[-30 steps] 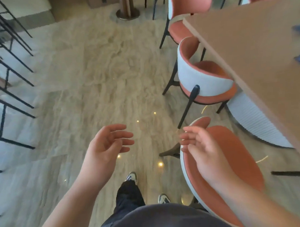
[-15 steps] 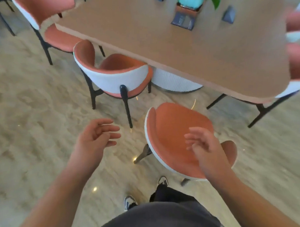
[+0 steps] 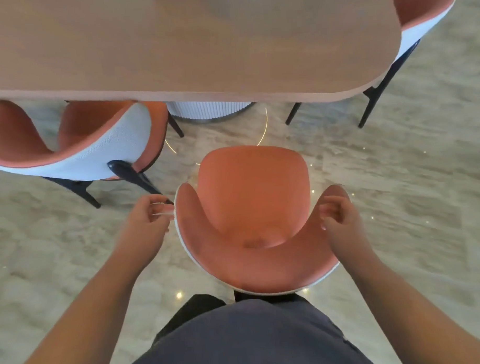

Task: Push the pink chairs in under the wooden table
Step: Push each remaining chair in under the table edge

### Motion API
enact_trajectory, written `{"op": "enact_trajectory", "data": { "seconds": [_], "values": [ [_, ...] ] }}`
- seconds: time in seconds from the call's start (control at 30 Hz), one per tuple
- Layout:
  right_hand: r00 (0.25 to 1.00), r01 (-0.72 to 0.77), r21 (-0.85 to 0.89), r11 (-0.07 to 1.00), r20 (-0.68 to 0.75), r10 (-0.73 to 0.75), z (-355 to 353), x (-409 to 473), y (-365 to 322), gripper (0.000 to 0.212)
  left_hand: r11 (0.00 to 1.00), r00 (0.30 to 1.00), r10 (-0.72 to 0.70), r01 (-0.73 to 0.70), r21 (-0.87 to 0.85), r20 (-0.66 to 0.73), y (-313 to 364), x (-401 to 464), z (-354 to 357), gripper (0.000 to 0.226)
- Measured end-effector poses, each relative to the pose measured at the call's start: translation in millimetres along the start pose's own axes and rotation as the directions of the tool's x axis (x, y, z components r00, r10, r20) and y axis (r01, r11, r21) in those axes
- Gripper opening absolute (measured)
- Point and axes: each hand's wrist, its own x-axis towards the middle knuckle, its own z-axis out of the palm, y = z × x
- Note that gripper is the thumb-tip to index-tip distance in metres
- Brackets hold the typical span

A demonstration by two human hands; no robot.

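A pink chair (image 3: 251,197) with a white outer shell stands right in front of me, its seat facing the wooden table (image 3: 190,44) and a floor gap between them. My left hand (image 3: 150,220) is at the tip of the chair's left arm, with loosely curled fingertips touching the white outer rim. My right hand (image 3: 339,219) lies over the tip of the right arm, its fingers curled onto the pink inner side. A second pink chair (image 3: 77,141) at the left sits partly under the table. A third pink chair (image 3: 423,9) stands at the table's right end.
The table rests on a white ribbed pedestal (image 3: 209,112) just beyond the gap. The left chair's dark back leg (image 3: 135,177) reaches close to my left hand. Pale marbled floor (image 3: 410,189) spreads to the right. My dark shirt and trousers fill the bottom.
I have turned to face the table squarely. Both hands moved from hovering apart to the two arm tips of the near chair, and their fingers have curled more.
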Motion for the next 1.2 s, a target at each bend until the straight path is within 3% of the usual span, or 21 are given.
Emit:
{"op": "enact_trajectory", "data": {
  "seconds": [0.07,0.17,0.27,0.37,0.47,0.57,0.7,0.77,1.0,1.2],
  "values": [
    [0.996,-0.077,-0.11,0.991,-0.054,0.071,-3.7,34.6,20.5,0.039,0.99,0.997,-0.073,0.071,0.124,0.008,-14.7,29.7,11.5,0.038],
    [0.973,-0.208,-0.281,0.937,-0.158,0.169,-10.5,72.1,48.7,0.057,0.953,0.985,-0.174,0.168,0.252,0.001,-41.2,64.1,27.9,0.059],
    [0.936,-0.336,-0.327,0.883,-0.22,0.274,-9.9,95.3,73.7,0.068,0.927,0.951,-0.308,0.295,0.233,0.019,-64.6,87.1,44.0,0.08],
    [0.876,-0.477,-0.275,0.835,-0.227,0.426,-0.4,112.9,94.2,0.08,0.89,0.886,-0.452,0.44,0.117,0.101,-82.7,111.7,59.4,0.088],
    [0.849,-0.523,-0.224,0.823,-0.223,0.479,8.3,123.7,110.4,0.084,0.857,0.84,-0.512,0.515,0.032,0.18,-90.9,130.9,74.3,0.077],
    [0.825,-0.558,-0.148,0.816,-0.204,0.527,4.9,134.1,120.3,0.078,0.836,0.835,-0.542,0.547,-0.035,0.095,-94.9,142.9,86.7,0.072],
    [0.772,-0.633,0.105,0.767,0.006,0.636,-7.5,149.1,131.0,0.067,0.821,0.825,-0.565,0.563,-0.097,0.012,-98.3,152.4,97.1,0.065],
    [0.768,-0.639,0.128,0.758,0.046,0.639,-8.4,153.2,132.3,0.059,0.841,0.841,-0.541,0.539,-0.051,-0.025,-101.0,153.6,99.0,0.058],
    [0.855,-0.512,-0.002,0.859,-0.106,0.508,-4.3,150.1,136.3,0.035,0.875,0.878,-0.473,0.478,0.081,-0.072,-103.7,153.4,95.2,0.031],
    [0.908,-0.414,-0.027,0.91,-0.089,0.411,-11.5,172.1,106.1,0.028,0.912,0.915,-0.394,0.401,0.091,-0.089,-73.0,174.9,91.5,0.025]
  ]
}}
